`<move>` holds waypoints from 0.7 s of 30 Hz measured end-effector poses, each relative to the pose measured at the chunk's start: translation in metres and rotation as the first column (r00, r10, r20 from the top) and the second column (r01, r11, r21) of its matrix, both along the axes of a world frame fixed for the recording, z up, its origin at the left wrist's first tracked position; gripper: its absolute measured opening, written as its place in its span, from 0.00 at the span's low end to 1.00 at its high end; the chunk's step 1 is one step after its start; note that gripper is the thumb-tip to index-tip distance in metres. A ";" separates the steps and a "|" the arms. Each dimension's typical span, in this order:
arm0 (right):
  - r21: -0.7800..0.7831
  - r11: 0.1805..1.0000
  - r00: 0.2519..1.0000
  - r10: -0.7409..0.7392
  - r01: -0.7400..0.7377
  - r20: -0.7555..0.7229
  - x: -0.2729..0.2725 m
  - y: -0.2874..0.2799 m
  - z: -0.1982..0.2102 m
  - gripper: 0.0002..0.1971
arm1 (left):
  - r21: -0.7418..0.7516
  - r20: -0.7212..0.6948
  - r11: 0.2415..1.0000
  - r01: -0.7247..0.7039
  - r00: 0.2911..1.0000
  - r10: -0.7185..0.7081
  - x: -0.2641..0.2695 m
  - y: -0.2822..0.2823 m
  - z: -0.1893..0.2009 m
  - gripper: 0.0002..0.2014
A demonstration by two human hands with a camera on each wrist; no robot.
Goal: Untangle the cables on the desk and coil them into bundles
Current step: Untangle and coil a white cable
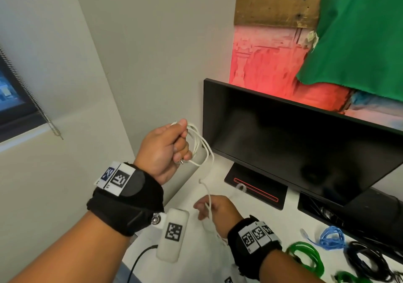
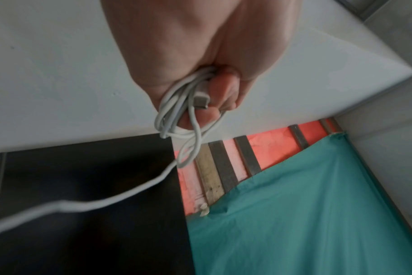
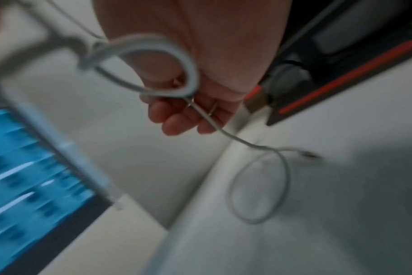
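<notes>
My left hand [image 1: 181,145] is raised in front of the wall and grips a small coil of white cable [image 1: 199,145]. In the left wrist view the coil [image 2: 171,111] and a grey plug [image 2: 200,100] sit inside the curled fingers [image 2: 221,93]. One strand hangs from the coil down to my right hand [image 1: 202,211], which is low over the desk. There the white cable [image 3: 235,139] runs between thumb and fingers [image 3: 176,121], which pinch it loosely. Its free end forms a loop on the desk and ends in a plug [image 3: 310,155].
A black monitor [image 1: 294,143] on a flat stand [image 1: 257,186] fills the back of the white desk [image 1: 290,221]. At the right front lie a green cable bundle [image 1: 305,258], a blue cable bundle [image 1: 331,238] and a black cable bundle [image 1: 368,258]. A wall stands close on the left.
</notes>
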State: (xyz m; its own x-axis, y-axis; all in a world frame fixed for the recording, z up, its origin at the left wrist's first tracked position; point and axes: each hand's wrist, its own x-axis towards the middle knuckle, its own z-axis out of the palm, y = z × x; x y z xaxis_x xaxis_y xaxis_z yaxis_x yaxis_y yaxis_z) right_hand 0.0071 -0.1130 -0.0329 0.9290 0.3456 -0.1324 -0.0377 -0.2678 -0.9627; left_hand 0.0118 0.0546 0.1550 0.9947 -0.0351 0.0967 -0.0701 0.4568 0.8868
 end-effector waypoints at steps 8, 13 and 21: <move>-0.411 0.911 0.953 -0.085 -0.044 -0.290 -0.013 -0.056 -0.066 0.16 | -0.169 0.091 0.984 -0.052 0.994 0.068 -0.004 0.032 0.024 0.17; -0.458 0.889 0.959 -0.137 0.009 -0.247 0.003 -0.072 -0.050 0.17 | 0.014 0.021 0.995 -0.104 0.994 0.103 0.002 0.023 0.013 0.17; 0.122 0.984 0.991 -0.132 0.129 0.017 0.004 -0.056 0.059 0.26 | 0.091 -0.092 0.995 -0.046 0.994 0.054 -0.001 -0.004 -0.022 0.17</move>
